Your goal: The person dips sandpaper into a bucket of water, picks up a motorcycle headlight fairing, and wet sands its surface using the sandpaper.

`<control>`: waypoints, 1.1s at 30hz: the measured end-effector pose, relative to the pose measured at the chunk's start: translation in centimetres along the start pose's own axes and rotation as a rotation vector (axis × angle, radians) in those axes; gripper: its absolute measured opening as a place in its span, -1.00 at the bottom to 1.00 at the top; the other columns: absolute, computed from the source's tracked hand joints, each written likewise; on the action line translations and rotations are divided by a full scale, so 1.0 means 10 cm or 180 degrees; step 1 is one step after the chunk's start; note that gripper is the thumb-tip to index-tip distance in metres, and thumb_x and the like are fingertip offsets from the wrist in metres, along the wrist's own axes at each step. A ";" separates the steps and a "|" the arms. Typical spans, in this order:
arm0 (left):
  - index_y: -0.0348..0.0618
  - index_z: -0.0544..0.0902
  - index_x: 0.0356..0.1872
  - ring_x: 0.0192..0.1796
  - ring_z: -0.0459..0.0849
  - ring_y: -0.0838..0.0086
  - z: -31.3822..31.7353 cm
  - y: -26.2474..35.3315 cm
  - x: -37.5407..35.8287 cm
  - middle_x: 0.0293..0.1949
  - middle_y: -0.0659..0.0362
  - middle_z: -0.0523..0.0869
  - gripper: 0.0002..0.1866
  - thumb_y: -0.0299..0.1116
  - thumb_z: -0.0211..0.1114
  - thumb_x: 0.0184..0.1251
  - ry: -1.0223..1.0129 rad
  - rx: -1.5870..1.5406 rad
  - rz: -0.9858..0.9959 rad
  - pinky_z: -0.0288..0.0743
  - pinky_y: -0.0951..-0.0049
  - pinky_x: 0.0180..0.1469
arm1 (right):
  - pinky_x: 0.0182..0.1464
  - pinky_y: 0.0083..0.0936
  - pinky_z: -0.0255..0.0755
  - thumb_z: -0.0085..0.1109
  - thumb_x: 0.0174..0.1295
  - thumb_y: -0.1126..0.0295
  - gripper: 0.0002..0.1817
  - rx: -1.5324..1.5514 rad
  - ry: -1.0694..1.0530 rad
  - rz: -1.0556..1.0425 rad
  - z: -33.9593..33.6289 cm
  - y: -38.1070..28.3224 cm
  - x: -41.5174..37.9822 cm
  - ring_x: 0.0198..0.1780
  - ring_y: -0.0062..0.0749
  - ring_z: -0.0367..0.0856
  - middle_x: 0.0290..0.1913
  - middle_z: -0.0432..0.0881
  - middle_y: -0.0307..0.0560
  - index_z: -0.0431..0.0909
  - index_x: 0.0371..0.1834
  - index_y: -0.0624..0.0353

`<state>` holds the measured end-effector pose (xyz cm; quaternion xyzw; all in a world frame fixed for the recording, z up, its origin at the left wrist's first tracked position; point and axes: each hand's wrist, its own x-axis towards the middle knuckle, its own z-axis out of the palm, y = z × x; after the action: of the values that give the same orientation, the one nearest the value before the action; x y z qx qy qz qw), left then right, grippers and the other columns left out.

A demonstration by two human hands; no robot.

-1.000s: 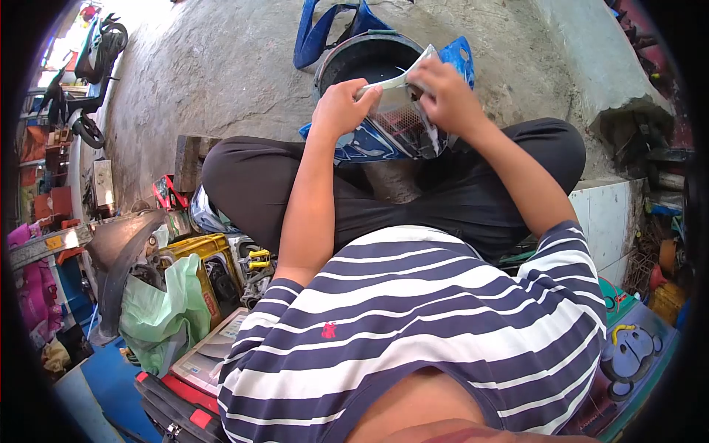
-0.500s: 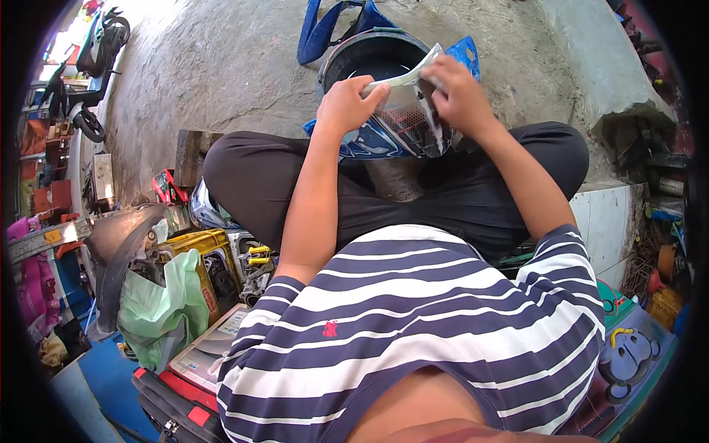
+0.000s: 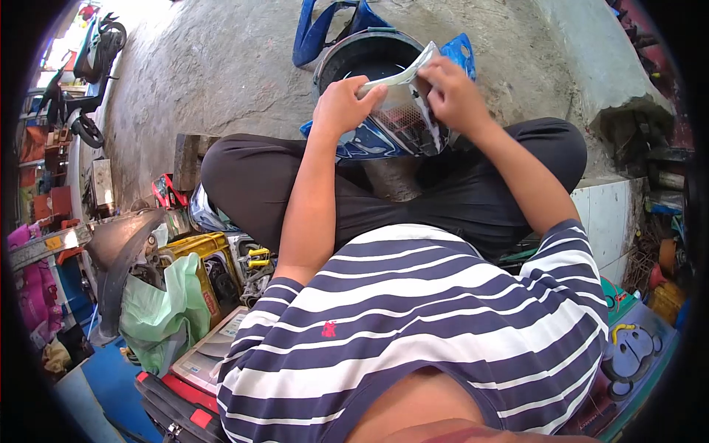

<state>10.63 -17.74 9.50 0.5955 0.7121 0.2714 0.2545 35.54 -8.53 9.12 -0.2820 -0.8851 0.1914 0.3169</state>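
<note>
Gripping the blue fairing panel over my knees, my left hand steadies it; right-hand fingers pinch its pale edge.

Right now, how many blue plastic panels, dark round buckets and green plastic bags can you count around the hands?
Blue plastic panels: 2, one blue and white plastic fairing panel gripped by the left hand and right hand, one blue plastic panel on the concrete beyond
Dark round bucket: 1
Green plastic bag: 1
Total: 4
</note>
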 end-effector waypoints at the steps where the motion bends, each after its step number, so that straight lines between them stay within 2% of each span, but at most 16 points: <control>1: -0.09 0.81 -0.20 -0.18 0.81 -0.06 0.00 -0.01 0.01 -0.32 -0.10 0.82 -0.48 0.23 0.36 0.41 0.0016 0.0039 0.0007 0.63 0.03 -0.11 | 0.25 -0.07 0.54 0.26 0.14 0.57 -0.61 -0.0130 0.0040 -0.0208 0.06 -0.11 -0.07 0.16 0.17 0.66 0.18 0.64 0.09 0.70 0.09 0.16; 5: -0.09 0.81 -0.19 -0.16 0.82 -0.07 -0.03 0.01 -0.02 -0.31 -0.10 0.82 -0.47 0.24 0.36 0.40 -0.0077 -0.0031 -0.0139 0.63 0.02 -0.10 | 0.21 -0.10 0.58 0.28 0.15 0.56 -0.61 -0.0206 -0.0019 -0.0175 0.02 -0.12 0.01 0.18 0.16 0.65 0.19 0.64 0.07 0.69 0.09 0.15; 7: -0.08 0.81 -0.19 -0.15 0.82 -0.07 -0.04 0.05 -0.02 -0.31 -0.11 0.82 -0.47 0.24 0.36 0.40 -0.0070 -0.0005 -0.0164 0.63 0.03 -0.09 | 0.18 -0.10 0.59 0.28 0.15 0.56 -0.61 -0.0160 0.0104 0.0249 -0.01 0.07 0.06 0.18 0.14 0.65 0.18 0.64 0.05 0.69 0.09 0.14; 8: -0.11 0.81 -0.18 -0.21 0.80 -0.01 -0.02 0.05 -0.02 -0.34 -0.10 0.80 -0.49 0.21 0.37 0.42 -0.0037 0.0019 -0.0095 0.62 0.07 -0.12 | 0.17 -0.09 0.60 0.27 0.16 0.56 -0.61 -0.0143 0.0162 0.0460 -0.02 0.12 0.05 0.18 0.13 0.66 0.18 0.64 0.04 0.69 0.09 0.13; 9: -0.14 0.81 -0.18 -0.26 0.79 0.05 0.00 0.03 -0.02 -0.36 -0.09 0.79 -0.50 0.17 0.38 0.44 0.0000 0.0046 -0.0029 0.60 0.12 -0.14 | 0.15 -0.08 0.61 0.26 0.17 0.56 -0.60 -0.0341 0.0155 0.0000 -0.01 0.10 0.02 0.17 0.11 0.67 0.17 0.65 0.03 0.68 0.12 0.13; 10: -0.17 0.81 -0.18 -0.31 0.78 0.11 0.00 0.02 -0.01 -0.38 -0.08 0.78 -0.52 0.13 0.39 0.46 0.0054 0.0076 0.0031 0.58 0.16 -0.16 | 0.16 -0.09 0.61 0.26 0.18 0.56 -0.60 -0.0339 0.0092 -0.0037 0.01 -0.02 -0.03 0.17 0.11 0.67 0.16 0.65 0.04 0.68 0.12 0.14; 13: -0.17 0.81 -0.17 -0.30 0.78 0.10 -0.02 0.03 -0.04 -0.38 -0.07 0.79 -0.52 0.13 0.39 0.46 -0.0003 -0.0023 -0.0070 0.58 0.17 -0.15 | 0.16 -0.11 0.62 0.23 0.20 0.55 -0.61 -0.0330 -0.0105 -0.0133 0.05 -0.30 -0.14 0.17 0.09 0.68 0.14 0.66 0.04 0.68 0.13 0.15; 16: -0.07 0.82 -0.16 -0.13 0.82 -0.08 -0.05 0.06 -0.03 -0.29 -0.10 0.83 -0.45 0.27 0.36 0.39 -0.0153 0.0001 -0.0238 0.64 0.01 -0.06 | 0.14 -0.10 0.62 0.23 0.21 0.55 -0.61 -0.0245 0.0103 0.0318 -0.02 0.04 -0.01 0.16 0.07 0.68 0.14 0.65 0.01 0.68 0.13 0.14; 17: -0.07 0.82 -0.15 -0.12 0.82 -0.08 -0.04 0.05 -0.03 -0.28 -0.11 0.83 -0.45 0.28 0.36 0.39 -0.0090 0.0047 -0.0165 0.64 0.01 -0.06 | 0.13 -0.08 0.62 0.23 0.21 0.55 -0.60 -0.0241 0.0089 0.0558 -0.04 0.12 0.00 0.13 0.06 0.69 0.15 0.64 -0.01 0.67 0.14 0.13; 21: -0.08 0.82 -0.14 -0.10 0.82 -0.09 0.00 0.02 0.00 -0.24 -0.13 0.84 -0.44 0.28 0.36 0.38 -0.0009 0.0060 -0.0065 0.65 0.00 -0.04 | 0.08 -0.10 0.64 0.26 0.20 0.54 -0.60 -0.0442 0.0005 -0.0206 0.05 -0.22 -0.19 0.10 0.05 0.69 0.17 0.64 -0.07 0.67 0.14 0.05; 24: -0.09 0.82 -0.12 -0.08 0.82 -0.10 -0.04 0.02 -0.02 -0.22 -0.14 0.84 -0.43 0.28 0.37 0.37 -0.0087 0.0032 -0.0200 0.65 -0.01 -0.03 | 0.04 -0.14 0.67 0.30 0.18 0.53 -0.59 -0.0580 -0.0093 -0.0292 0.03 -0.22 -0.18 0.10 0.02 0.70 0.19 0.64 -0.08 0.67 0.13 0.00; 25: -0.09 0.82 -0.11 -0.08 0.82 -0.11 -0.03 0.03 -0.02 -0.21 -0.14 0.84 -0.43 0.28 0.37 0.37 -0.0121 0.0015 -0.0235 0.64 -0.02 -0.03 | -0.01 -0.14 0.69 0.34 0.16 0.52 -0.57 -0.0700 -0.0041 -0.0037 0.02 -0.18 -0.13 0.09 -0.01 0.70 0.18 0.63 -0.09 0.67 0.13 -0.03; 28: -0.16 0.82 -0.16 -0.28 0.81 0.09 0.01 0.01 -0.01 -0.37 -0.08 0.81 -0.50 0.16 0.40 0.44 0.0144 0.0137 0.0061 0.60 0.15 -0.14 | -0.04 -0.15 0.70 0.34 0.14 0.52 -0.56 -0.0783 0.0094 -0.0157 0.01 -0.19 -0.14 0.06 -0.02 0.71 0.15 0.62 -0.08 0.67 0.13 -0.03; 31: -0.15 0.82 -0.17 -0.28 0.81 0.10 0.00 0.02 -0.01 -0.38 -0.07 0.81 -0.50 0.17 0.40 0.44 0.0080 0.0085 -0.0034 0.60 0.16 -0.14 | -0.03 -0.14 0.70 0.35 0.12 0.53 -0.56 -0.0639 -0.0253 -0.0478 0.08 -0.35 -0.28 0.05 -0.03 0.71 0.21 0.64 -0.09 0.68 0.12 -0.01; 33: -0.09 0.83 -0.13 -0.16 0.82 -0.02 -0.03 0.04 -0.02 -0.28 -0.10 0.83 -0.47 0.24 0.39 0.39 -0.0073 0.0017 -0.0211 0.63 0.06 -0.07 | 0.05 -0.16 0.69 0.36 0.10 0.56 -0.52 -0.0521 -0.0300 -0.0380 0.08 -0.34 -0.26 0.11 0.01 0.71 0.25 0.64 -0.05 0.70 0.14 0.01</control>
<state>10.71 -17.95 9.98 0.5753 0.7292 0.2540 0.2699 35.42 -12.84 9.15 -0.2445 -0.9269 0.1124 0.2617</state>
